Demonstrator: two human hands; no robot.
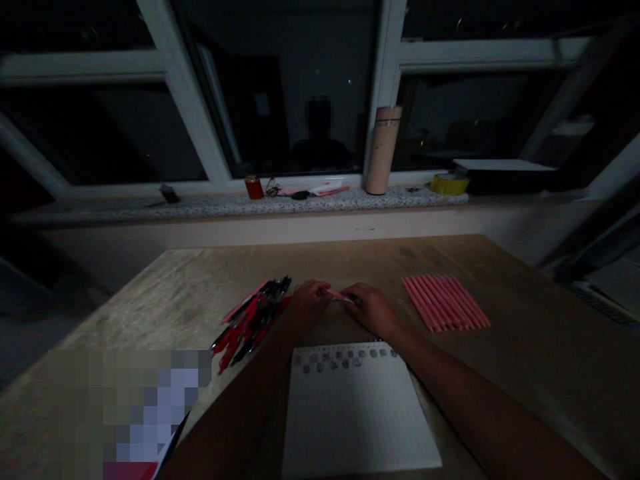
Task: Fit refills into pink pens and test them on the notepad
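Above the top edge of the notepad, my left hand [311,300] and my right hand [371,308] are close together. Between them they hold a slim pink pen [340,295], one end in the fingers of each hand; the fingers hide both ends. The spiral notepad [357,417] lies below my hands, with small round scribbles along its top lines. To the left sits a loose pile of red and black pens [253,323]. A neat row of several pink pens [445,303] lies to the right.
At the lower left, a partly blurred flat item [173,400] lies on the table [165,293]. The granite sill [210,208] behind holds a red jar [254,188], a pink flask [384,150], yellow tape [449,185] and a dark box [505,177]. The room is dim.
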